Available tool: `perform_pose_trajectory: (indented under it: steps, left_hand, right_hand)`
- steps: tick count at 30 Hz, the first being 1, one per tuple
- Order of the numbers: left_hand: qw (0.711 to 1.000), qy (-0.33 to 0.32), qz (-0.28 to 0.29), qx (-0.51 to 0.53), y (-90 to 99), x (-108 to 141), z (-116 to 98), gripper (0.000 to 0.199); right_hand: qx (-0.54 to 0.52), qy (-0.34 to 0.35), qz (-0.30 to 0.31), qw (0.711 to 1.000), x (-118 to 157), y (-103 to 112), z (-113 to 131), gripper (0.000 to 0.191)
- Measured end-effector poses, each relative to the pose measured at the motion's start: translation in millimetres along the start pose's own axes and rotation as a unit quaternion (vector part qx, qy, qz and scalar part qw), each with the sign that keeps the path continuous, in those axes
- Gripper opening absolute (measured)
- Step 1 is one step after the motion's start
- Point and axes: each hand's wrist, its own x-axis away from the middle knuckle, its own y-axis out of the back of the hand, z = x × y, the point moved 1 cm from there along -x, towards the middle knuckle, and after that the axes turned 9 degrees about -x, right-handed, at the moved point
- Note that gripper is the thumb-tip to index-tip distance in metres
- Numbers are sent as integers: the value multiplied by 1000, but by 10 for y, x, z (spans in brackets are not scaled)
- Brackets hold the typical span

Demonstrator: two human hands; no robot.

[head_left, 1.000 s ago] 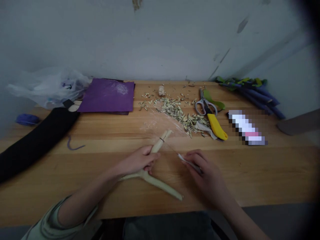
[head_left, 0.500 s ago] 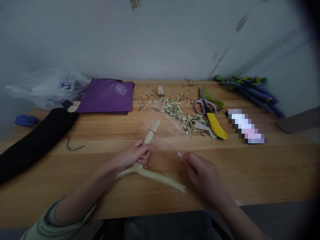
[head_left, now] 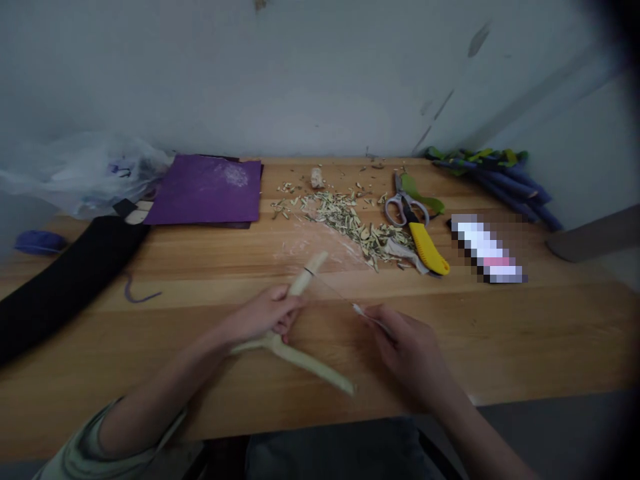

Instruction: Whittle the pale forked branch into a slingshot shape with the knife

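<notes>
A pale, peeled forked stick (head_left: 313,363) lies at the front of the wooden table, its upper arm pointing away from me. My left hand (head_left: 270,312) is wrapped round that arm, just above the fork. Near the arm's tip, a dark thin band circles the wood. From it a thin thread (head_left: 333,288) runs taut down to the right, to a small white piece (head_left: 358,309). My right hand (head_left: 405,343) is closed, pinching the white piece between thumb and forefinger.
Wood shavings (head_left: 345,217) lie beyond the stick. Scissors (head_left: 406,203), a yellow-handled cutter (head_left: 428,249) and a pixelated phone-like object (head_left: 485,250) are to the right. Purple sheets (head_left: 205,192), a black sleeve-like thing (head_left: 75,280) and a plastic bag (head_left: 80,177) sit left.
The stick has turned in my left hand: its banded tip has shifted right and nearer, and its lower branch end has moved left. The view has shifted slightly. Both hands keep their hold.
</notes>
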Motion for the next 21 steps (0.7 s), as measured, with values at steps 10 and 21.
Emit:
perform_pose_trajectory:
  steps: [10,21]
  left_hand:
    - [998,-10,41,-49,-195,-15,46,22]
    - [999,1,-9,-32,-107,-64,31,22]
  right_hand:
    - [-23,-5,8,1000,64,-72,1,15]
    - [-50,-45,9,998,154,-2,-170,10]
